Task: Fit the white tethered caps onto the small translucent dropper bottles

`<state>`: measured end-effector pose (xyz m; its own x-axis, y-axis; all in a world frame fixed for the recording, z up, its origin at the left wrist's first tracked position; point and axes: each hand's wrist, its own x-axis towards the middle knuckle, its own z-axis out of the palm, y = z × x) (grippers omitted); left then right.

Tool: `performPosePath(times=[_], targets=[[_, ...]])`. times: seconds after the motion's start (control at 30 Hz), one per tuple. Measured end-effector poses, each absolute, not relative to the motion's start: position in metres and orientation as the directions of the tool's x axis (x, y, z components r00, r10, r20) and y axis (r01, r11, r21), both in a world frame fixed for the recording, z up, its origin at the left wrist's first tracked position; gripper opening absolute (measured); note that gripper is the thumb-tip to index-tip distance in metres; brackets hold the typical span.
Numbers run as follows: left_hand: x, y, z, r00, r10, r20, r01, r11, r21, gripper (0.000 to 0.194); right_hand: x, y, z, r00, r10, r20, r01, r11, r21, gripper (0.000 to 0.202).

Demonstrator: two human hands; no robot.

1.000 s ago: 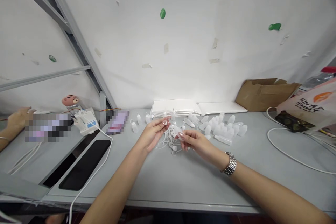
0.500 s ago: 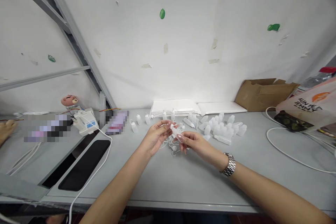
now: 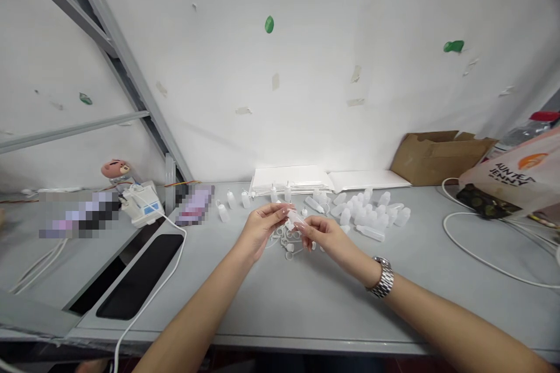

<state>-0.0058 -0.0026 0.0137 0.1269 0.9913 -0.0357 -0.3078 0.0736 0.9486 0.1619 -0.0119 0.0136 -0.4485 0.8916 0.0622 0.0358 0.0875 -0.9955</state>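
Observation:
At the middle of the grey table, my left hand (image 3: pixel 261 228) pinches the top end of a small translucent bottle (image 3: pixel 296 218). My right hand (image 3: pixel 322 232) has its fingers closed round the body of that same bottle, which tilts between the two hands. Just beneath them lies a small heap of white caps with ring straps (image 3: pixel 289 245). Several capped bottles (image 3: pixel 223 212) stand beyond my left hand. To the right is a pile of translucent bottles without visible caps (image 3: pixel 370 215), some upright and some lying down.
White flat sheets (image 3: pixel 291 178) are stacked against the wall. A cardboard box (image 3: pixel 437 157) and a printed plastic bag (image 3: pixel 516 169) stand at the right, with white cables (image 3: pixel 476 262). On the left are a black pad (image 3: pixel 140 277), a white device (image 3: pixel 142 203) and another cable.
The bottle between my hands has tipped closer to horizontal, and my fingers have drawn nearer together around it. At the far left edge, another person's hand has moved mostly out of view.

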Motion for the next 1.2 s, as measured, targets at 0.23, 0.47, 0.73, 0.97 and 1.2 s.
performPosePath(times=[0.23,0.47,0.73,0.97,1.2], targets=[[-0.0030,-0.0043,0.0170,0.103,0.995,-0.017,-0.322,0.049,0.945,0.025,0.1648,-0.0142,0.0098,-0.342,0.920,0.190,0.210,0.272,-0.939,0.029],[-0.0007,-0.0094,0.0214,0.140,0.989,-0.040,-0.368,0.090,0.926,0.023,0.1655,-0.0193,0.0076,-0.263,0.883,0.389,0.324,0.461,-0.826,0.019],[-0.0008,-0.0093,0.0190,0.160,0.987,-0.033,-0.403,0.095,0.910,0.015,0.1661,-0.0217,0.0087,-0.250,0.836,0.489,0.389,0.549,-0.740,0.015],[-0.0023,-0.0101,0.0229,0.111,0.994,0.009,-0.287,0.024,0.958,0.026,0.1676,-0.0216,0.0060,-0.280,0.787,0.550,0.399,0.616,-0.679,0.014],[-0.0023,-0.0095,0.0214,0.108,0.993,0.044,-0.299,-0.009,0.954,0.028,0.1655,-0.0206,0.0145,-0.347,0.912,0.220,0.118,0.275,-0.954,0.026]])
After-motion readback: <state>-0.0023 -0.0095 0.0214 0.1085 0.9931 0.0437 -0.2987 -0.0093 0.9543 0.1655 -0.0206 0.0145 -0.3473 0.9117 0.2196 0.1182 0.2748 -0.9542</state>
